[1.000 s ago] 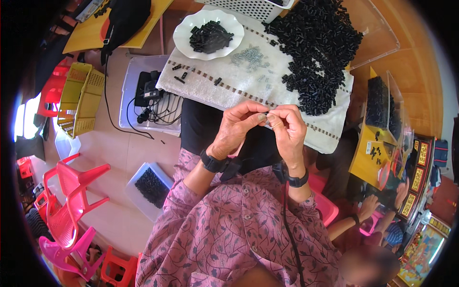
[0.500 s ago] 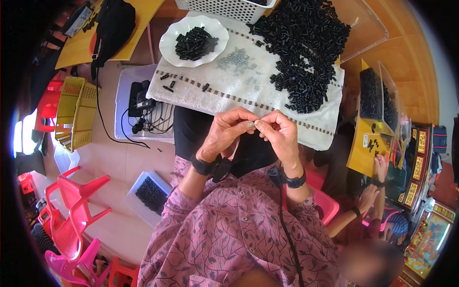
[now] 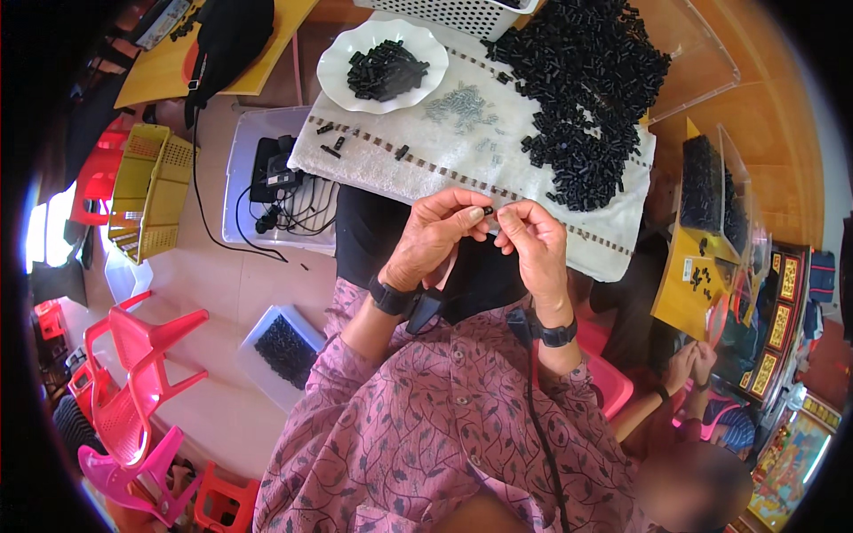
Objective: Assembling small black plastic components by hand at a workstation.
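My left hand (image 3: 437, 233) pinches a small black plastic piece (image 3: 487, 210) between thumb and forefinger, just past the near edge of the white towel (image 3: 391, 173). Close beside it, my right hand (image 3: 537, 238) has thumb and forefinger pressed together; whatever sits between them is too small to make out. On the towel lie a big heap of similar black pieces (image 3: 586, 98) at the right and a scatter of small silvery metal parts (image 3: 460, 107) in the middle. A scalloped white plate (image 3: 333, 80) at the left holds more black pieces. Several loose ones lie near the striped border.
A white perforated basket (image 3: 444, 18) stands at the far edge. To the left are a bin with cables (image 3: 233, 191), a tub of black pieces (image 3: 320, 336), a yellow crate (image 3: 133, 178) and pink chairs (image 3: 147, 342). At right, another person's hands (image 3: 691, 364) are beside a yellow table (image 3: 675, 298).
A black piece now shows at my left fingertips, and my hands have parted slightly. The whole view has shifted a little. The other person's hands have come together.
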{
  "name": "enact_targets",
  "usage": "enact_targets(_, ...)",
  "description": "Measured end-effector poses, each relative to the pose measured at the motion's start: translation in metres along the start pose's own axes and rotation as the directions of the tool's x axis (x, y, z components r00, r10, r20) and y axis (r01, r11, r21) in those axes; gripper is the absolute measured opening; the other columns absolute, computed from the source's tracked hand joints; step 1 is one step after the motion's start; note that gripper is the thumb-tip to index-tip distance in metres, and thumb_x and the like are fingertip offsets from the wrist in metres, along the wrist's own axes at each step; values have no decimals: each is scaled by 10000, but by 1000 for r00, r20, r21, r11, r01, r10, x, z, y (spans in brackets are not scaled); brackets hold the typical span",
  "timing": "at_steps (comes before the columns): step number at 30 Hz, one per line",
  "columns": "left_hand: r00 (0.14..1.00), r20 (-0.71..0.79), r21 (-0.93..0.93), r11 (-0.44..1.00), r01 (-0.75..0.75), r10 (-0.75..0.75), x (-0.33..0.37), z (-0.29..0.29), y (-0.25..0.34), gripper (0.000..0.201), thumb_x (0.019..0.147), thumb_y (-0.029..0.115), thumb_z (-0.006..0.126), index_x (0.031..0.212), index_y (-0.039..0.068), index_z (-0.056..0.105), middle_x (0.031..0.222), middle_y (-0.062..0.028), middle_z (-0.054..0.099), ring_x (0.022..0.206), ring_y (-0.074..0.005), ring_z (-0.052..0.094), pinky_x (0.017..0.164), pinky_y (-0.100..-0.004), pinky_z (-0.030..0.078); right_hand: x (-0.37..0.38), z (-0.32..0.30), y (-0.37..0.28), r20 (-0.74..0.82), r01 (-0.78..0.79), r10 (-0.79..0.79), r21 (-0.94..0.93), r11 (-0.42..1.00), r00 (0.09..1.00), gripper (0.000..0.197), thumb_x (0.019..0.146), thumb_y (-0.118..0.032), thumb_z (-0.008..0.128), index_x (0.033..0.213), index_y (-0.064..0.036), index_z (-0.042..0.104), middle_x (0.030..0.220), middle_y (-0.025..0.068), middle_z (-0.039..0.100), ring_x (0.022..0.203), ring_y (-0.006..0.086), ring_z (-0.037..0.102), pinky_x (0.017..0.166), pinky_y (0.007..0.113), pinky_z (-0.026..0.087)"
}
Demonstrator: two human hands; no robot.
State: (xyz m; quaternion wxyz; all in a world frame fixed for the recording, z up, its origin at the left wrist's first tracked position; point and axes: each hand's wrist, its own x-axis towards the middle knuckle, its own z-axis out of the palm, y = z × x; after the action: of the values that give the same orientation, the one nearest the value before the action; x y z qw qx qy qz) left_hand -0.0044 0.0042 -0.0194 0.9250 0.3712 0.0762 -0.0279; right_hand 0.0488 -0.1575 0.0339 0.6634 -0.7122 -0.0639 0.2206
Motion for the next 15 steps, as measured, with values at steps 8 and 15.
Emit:
enact_targets(8, 996, 7, 238, 968, 80, -84, 0, -1, 10, 162, 976, 54, 602, 1112, -7, 666, 898, -32, 678, 744, -83, 621, 714, -215, 522, -10, 5, 10, -41, 37, -42, -108, 994, 998, 127, 917, -126, 717, 984, -34, 660, 791, -8, 647, 667, 49, 592, 581, 189, 466)
enact_targets(15, 991, -11, 231, 964, 129, -130, 1, 6, 2, 196, 970, 94, 622, 1137, -8, 641, 895, -35, 678, 742, -84, 621, 705, -225, 521, -16, -1, 19, -69, 180, -203, -249, 952, 977, 95, 881, -8, 715, 966, 9, 674, 873, 15, 606, 700, 61, 581, 613, 212, 473)
